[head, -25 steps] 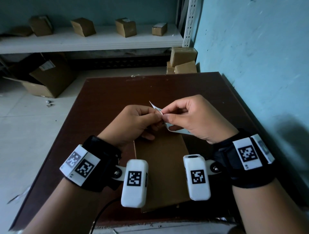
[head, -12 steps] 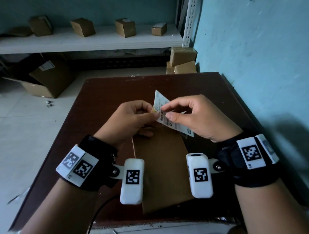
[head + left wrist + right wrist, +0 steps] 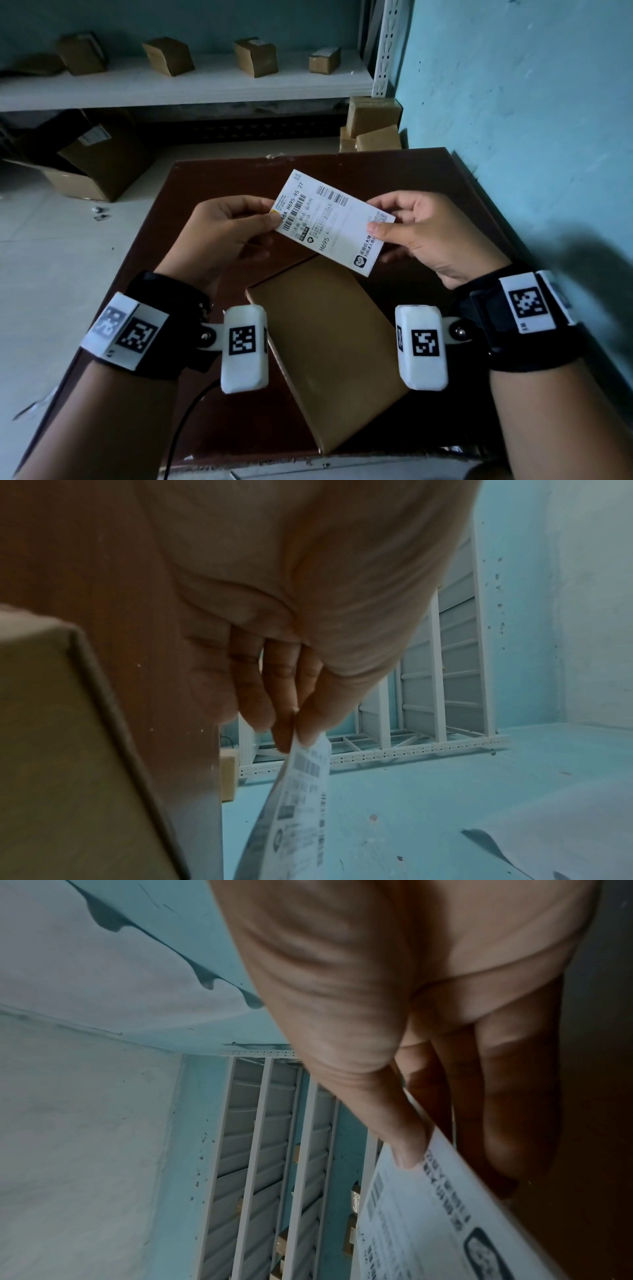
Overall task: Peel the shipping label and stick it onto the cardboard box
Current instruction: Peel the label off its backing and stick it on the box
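While both hands (image 3: 222,233) (image 3: 428,233) pinch label (image 3: 329,222) | print "H695" (barcodes) | above box (image 3: 329,342)

The dark brown tabletop (image 3: 212,171) stands against the blue wall. On it lies one flat cardboard box (image 3: 329,346), near the front edge and turned a little. A thin black cable (image 3: 178,431) crosses the front left part of the tabletop.

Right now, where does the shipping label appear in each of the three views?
Head: shipping label at the centre, held above the cardboard box.
Left wrist: bottom centre, hanging from the left hand.
Right wrist: bottom right, under the right hand.
Shared landmark: white shelving rack.
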A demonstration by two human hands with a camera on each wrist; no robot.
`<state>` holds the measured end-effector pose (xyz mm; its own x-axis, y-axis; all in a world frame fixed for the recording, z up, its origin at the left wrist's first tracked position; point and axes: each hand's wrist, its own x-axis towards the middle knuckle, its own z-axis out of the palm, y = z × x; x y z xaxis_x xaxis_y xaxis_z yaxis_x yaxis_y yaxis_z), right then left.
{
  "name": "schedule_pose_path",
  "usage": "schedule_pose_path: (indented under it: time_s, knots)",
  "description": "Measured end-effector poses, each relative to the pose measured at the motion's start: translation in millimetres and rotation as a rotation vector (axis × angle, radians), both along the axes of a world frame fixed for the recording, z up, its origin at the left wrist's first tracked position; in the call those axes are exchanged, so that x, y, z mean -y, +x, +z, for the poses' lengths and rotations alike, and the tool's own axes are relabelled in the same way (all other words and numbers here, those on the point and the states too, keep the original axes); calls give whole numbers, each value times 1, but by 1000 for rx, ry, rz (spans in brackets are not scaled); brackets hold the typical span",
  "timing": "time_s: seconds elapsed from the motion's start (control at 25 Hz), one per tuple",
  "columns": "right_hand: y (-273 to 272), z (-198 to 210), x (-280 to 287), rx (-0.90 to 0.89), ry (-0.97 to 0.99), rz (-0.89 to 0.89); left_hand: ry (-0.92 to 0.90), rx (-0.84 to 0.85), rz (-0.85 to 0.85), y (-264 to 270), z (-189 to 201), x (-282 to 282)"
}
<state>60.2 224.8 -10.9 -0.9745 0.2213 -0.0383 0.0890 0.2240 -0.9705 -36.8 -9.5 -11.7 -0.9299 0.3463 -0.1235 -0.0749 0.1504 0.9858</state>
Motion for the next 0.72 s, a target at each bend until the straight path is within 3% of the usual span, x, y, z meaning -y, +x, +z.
schedule_pose_path:
  time_s: [0.16,0.28,0.56,0.72]
  knots:
    - [2,1,2,22,33,61,-12,72,-94,1,0,-1]
    - [2,2,5,19,61,83,-42,10,-128,2,-1,-3]
    - [5,-3,14,188,-66,155,43,-71,103,-6,-9,2]
    - [4,-3,17,208,-46,165,50,-50,104,-6,-10,0]
